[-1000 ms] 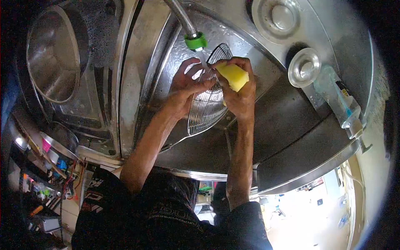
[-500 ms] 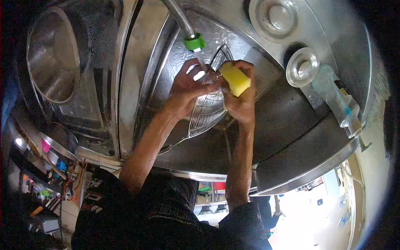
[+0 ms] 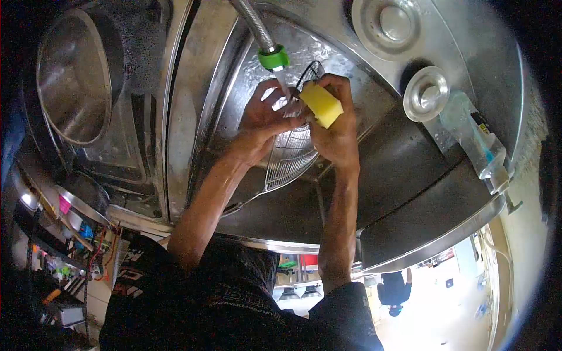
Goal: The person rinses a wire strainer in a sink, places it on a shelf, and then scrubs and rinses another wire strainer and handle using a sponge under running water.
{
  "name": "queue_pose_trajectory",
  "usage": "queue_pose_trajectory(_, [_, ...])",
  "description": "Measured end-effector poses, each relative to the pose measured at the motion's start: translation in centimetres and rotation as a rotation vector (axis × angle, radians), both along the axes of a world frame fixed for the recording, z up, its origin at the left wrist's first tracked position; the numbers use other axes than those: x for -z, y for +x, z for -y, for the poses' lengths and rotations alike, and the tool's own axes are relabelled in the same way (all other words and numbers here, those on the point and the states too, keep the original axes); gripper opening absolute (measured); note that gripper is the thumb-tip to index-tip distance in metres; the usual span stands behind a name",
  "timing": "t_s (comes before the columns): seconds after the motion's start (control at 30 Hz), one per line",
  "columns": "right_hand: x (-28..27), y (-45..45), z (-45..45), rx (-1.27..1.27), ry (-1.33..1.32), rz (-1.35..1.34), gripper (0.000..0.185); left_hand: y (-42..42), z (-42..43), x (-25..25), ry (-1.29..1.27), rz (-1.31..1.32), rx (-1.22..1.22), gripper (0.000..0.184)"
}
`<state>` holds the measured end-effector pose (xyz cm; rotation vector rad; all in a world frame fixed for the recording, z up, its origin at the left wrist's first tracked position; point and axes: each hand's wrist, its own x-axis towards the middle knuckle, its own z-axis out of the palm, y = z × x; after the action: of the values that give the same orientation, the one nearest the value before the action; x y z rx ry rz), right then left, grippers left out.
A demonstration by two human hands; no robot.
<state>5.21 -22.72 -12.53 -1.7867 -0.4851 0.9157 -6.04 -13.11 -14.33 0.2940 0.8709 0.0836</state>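
Note:
Water runs from a flexible metal tap [image 3: 273, 58] with a green collar onto the fingers of my left hand [image 3: 261, 120]. Those fingers are curled; something clear seems to lie between them, but spray and the hand hide what it is. My right hand [image 3: 336, 139] grips a yellow sponge [image 3: 322, 106] close beside the left fingertips. Below both hands a wire basket [image 3: 291, 169] lies tilted in the steel sink [image 3: 389, 181], its handle pointing toward me. The hands cover part of its mesh.
Two round metal dishes, one larger [image 3: 393, 24] and one smaller [image 3: 426, 93], sit on the right ledge near a clear bottle [image 3: 477, 140]. A big metal bowl [image 3: 75, 76] is at left. Another person [image 3: 394, 289] stands in the background.
My right hand and the sponge have shifted slightly left, and the sponge has turned a little. The left hand stays under the water. The background person is now more fully visible.

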Motion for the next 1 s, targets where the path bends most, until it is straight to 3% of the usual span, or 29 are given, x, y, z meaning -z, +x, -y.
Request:
queue_pose_trajectory(0.1, [0.2, 0.5, -0.2, -0.03, -0.027, -0.075, 0.036, 0.0, 0.0, -0.2, -0.019, 0.014, -0.014, 0.074])
queue_pose_trajectory(0.2, [0.7, 0.3, 0.1, -0.113, -0.09, 0.097, 0.038, -0.1, -0.1, 0.0, -0.027, 0.003, 0.056, 0.074])
queue_pose_trajectory(0.27, [0.9, 0.3, 0.2, -0.072, -0.066, -0.035, 0.04, -0.4, 0.2, 0.4, -0.013, 0.059, 0.001, 0.059])
queue_pose_trajectory(0.5, [1.6, 0.1, 0.6, -0.074, -0.146, 0.101, 0.046, -0.6, 0.5, 0.7, -0.049, 0.076, -0.019, 0.06])
queue_pose_trajectory(0.6, [3.5, -0.1, 1.9, 0.057, -0.088, 0.14, 0.047, -0.6, 0.3, 0.2, -0.075, 0.066, -0.009, 0.059])
queue_pose_trajectory(0.67, [4.5, -0.4, 2.8, 0.343, -0.092, 0.211, 0.058, -0.5, 0.5, 0.6, -0.048, 0.086, -0.044, 0.061])
queue_pose_trajectory(0.73, [2.6, -0.6, 3.5, 0.43, -0.179, 0.165, 0.056, -0.5, 0.5, 0.7, -0.037, 0.05, -0.035, 0.06])
queue_pose_trajectory(0.87, [3.2, -1.4, 6.6, 0.326, -0.188, 0.421, 0.033, -0.7, 0.5, 1.9, 0.035, -0.054, 0.028, 0.056])
queue_pose_trajectory(0.93, [3.3, -1.9, 7.8, 0.568, -0.375, 0.275, 0.027, -1.2, 0.4, 2.5, 0.066, -0.105, 0.096, 0.05])
queue_pose_trajectory(1.0, [2.4, -1.8, 7.1, 0.52, -0.522, 0.057, 0.03, -0.8, -0.8, 1.8, -0.281, -0.138, 0.117, 0.049])
